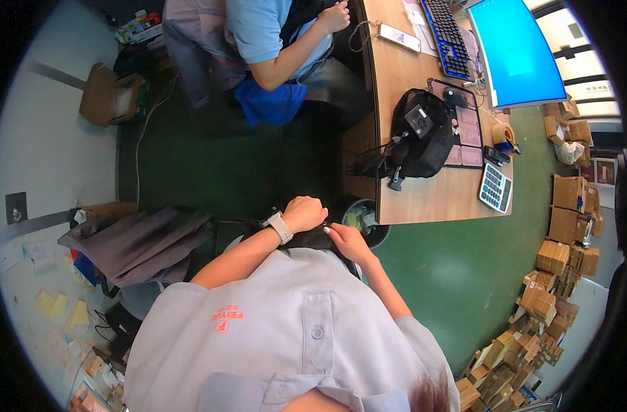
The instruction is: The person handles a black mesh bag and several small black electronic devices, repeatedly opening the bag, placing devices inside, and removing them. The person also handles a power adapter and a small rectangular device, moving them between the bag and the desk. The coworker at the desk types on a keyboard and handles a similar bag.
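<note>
My left hand [303,213], with a pale watch [280,228] on its wrist, is curled in front of my waist. Its fingertips are turned away from view, so I cannot tell what they hold. Close beside it, my right hand [350,241] pinches a small dark piece [325,224] between thumb and finger. Black cloth [308,240] lies under both hands, against my grey shirt [262,309]. Just beyond my right hand, a round waste bin [380,236] with crumpled scraps inside stands at the desk's corner.
The wooden desk [421,203] bears a black mesh bag [429,149] with cables, a calculator [495,188], a tape roll [503,134], a phone [400,38], a keyboard [447,36] and a monitor [519,51]. A seated person [272,46] is ahead. Cardboard boxes [552,257] line the right.
</note>
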`<act>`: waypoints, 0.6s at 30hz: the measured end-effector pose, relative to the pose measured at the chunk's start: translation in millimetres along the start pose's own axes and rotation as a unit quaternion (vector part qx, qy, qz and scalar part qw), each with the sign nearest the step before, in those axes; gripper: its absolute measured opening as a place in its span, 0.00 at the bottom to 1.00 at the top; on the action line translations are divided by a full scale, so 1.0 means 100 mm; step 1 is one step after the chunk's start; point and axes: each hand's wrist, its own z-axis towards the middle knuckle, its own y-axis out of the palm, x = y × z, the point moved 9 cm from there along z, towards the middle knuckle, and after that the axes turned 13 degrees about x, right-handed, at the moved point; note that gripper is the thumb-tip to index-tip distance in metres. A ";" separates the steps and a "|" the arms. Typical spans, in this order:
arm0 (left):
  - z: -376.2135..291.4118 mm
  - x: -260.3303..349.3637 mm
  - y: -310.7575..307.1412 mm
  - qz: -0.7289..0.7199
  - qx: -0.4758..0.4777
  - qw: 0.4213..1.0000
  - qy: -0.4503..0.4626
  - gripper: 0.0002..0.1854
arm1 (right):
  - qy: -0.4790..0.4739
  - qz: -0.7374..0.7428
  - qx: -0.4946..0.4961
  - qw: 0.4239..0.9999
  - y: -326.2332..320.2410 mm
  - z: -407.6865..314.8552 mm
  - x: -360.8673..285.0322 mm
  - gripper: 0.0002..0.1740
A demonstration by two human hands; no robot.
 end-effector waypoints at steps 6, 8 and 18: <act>-0.07 -0.14 -0.14 -0.010 -0.007 0.999 -0.042 0.20 | -0.039 0.031 0.098 0.994 -0.31 -0.12 -0.05 0.17; -0.11 -0.25 -0.18 -0.022 0.021 0.998 -0.053 0.20 | -0.042 0.053 0.119 0.991 -0.37 -0.15 0.03 0.17; -0.63 -0.90 -0.44 -0.113 0.162 0.964 -0.177 0.21 | 0.039 0.079 0.074 0.993 -0.43 -0.14 0.33 0.19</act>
